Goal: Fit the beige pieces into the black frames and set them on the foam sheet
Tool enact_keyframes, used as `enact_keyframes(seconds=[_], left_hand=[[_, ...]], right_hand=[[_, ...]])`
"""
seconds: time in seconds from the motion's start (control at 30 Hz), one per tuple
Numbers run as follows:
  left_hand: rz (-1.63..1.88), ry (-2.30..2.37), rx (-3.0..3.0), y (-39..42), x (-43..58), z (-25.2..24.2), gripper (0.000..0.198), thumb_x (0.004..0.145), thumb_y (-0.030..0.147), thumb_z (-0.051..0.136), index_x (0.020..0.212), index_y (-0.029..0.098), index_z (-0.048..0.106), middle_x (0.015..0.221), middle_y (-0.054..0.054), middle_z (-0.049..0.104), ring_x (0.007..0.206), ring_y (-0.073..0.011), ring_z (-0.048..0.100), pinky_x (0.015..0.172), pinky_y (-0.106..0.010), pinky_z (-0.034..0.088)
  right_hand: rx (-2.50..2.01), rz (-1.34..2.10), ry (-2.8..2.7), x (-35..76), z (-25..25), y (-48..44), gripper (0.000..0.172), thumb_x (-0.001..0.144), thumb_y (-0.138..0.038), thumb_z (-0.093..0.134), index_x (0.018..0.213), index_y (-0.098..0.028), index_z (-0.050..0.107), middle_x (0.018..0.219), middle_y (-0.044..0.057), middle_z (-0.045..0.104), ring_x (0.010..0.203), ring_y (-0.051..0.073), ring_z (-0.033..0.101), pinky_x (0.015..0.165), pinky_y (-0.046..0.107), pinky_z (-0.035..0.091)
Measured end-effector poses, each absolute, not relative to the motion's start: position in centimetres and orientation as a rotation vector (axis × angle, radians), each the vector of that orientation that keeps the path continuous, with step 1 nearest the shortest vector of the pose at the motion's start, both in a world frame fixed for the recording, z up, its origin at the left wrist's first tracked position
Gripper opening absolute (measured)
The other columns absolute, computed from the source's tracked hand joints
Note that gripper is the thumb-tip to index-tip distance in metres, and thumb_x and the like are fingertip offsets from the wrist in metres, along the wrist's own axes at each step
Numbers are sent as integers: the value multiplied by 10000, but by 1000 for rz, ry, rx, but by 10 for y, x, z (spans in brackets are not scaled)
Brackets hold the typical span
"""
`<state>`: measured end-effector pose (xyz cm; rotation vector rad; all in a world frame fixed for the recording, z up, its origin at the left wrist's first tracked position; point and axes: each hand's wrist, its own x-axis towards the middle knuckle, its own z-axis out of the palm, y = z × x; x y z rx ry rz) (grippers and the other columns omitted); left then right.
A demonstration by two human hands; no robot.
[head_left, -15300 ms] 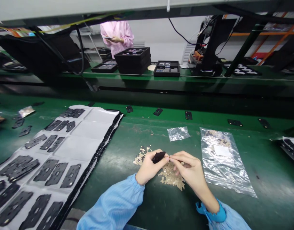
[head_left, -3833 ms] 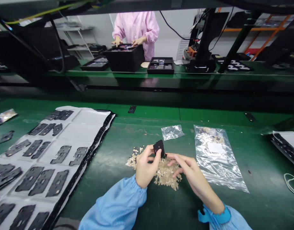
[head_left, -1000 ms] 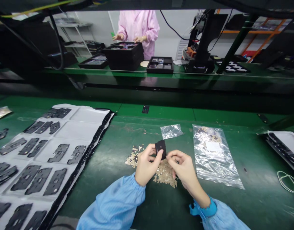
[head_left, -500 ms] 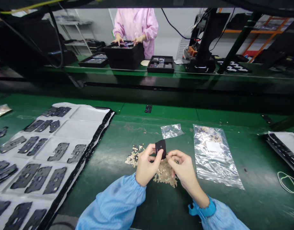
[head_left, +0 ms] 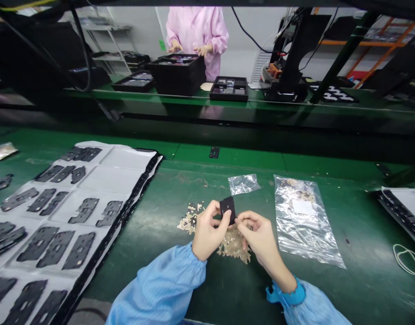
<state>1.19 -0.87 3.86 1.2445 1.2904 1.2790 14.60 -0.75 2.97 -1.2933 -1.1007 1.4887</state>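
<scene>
While it hangs just above a pile of tiny tan paper-like bits (head_left: pixel 189 222) on the green table (head_left: pixel 173 198), a small black flat plastic part (head_left: pixel 227 209) is gripped between the thumb and fingers of the left hand (head_left: pixel 209 231). The right hand (head_left: pixel 258 235) has its thumb and first finger pinched shut at the part's lower right edge, touching it. Anything between those two fingers is too small to see.

Both hands cover the middle of the pile, so only its left end and its near edge show. Just behind the pile lies a small crinkled clear plastic bag (head_left: pixel 244 183). To the right of the pile lies a big clear plastic bag (head_left: pixel 304 223) with more tan bits and a white label inside. Well to the left of the pile, a wide white sheet with shallow pockets (head_left: pixel 121 178) holds many dark grey flat plates (head_left: pixel 79 243). Far to the right of the pile, a thin white loop (head_left: pixel 407 259) lies flat. Far behind the pile, a person in a pink coat (head_left: pixel 197 29) stands at a stack of black trays (head_left: pixel 180 74).
</scene>
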Motion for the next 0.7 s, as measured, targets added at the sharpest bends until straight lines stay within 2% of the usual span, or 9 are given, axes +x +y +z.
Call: enact_keyframes(seconds=[0.37, 0.5, 0.7], left_hand=[[1254, 1192, 1134, -4, 9, 38, 158, 823, 278, 575, 793, 185, 450, 765, 5, 528, 753, -128, 567, 524, -184, 563], [1243, 1156, 1097, -2, 9, 39, 173, 813, 273, 593, 785, 181, 449, 758, 10, 519, 753, -118, 570, 538, -169, 559], [1163, 1089, 1013, -1, 7, 43, 210, 791, 299, 620, 793, 181, 447, 800, -6, 544, 749, -140, 579, 484, -217, 577]], right_hand=[[-1384, 1555, -1031, 153, 38, -3, 305, 652, -415, 749, 731, -141, 642, 463, -40, 533, 296, 79, 447, 254, 182, 385], [-1373, 1648, -999, 155, 44, 0, 312, 636, -410, 765, 700, -128, 648, 445, -38, 533, 284, 60, 429, 251, 157, 365], [-1265, 1841, -959, 167, 45, 4, 263, 649, -341, 776, 726, -114, 669, 463, -32, 547, 318, 48, 426, 272, 141, 387]])
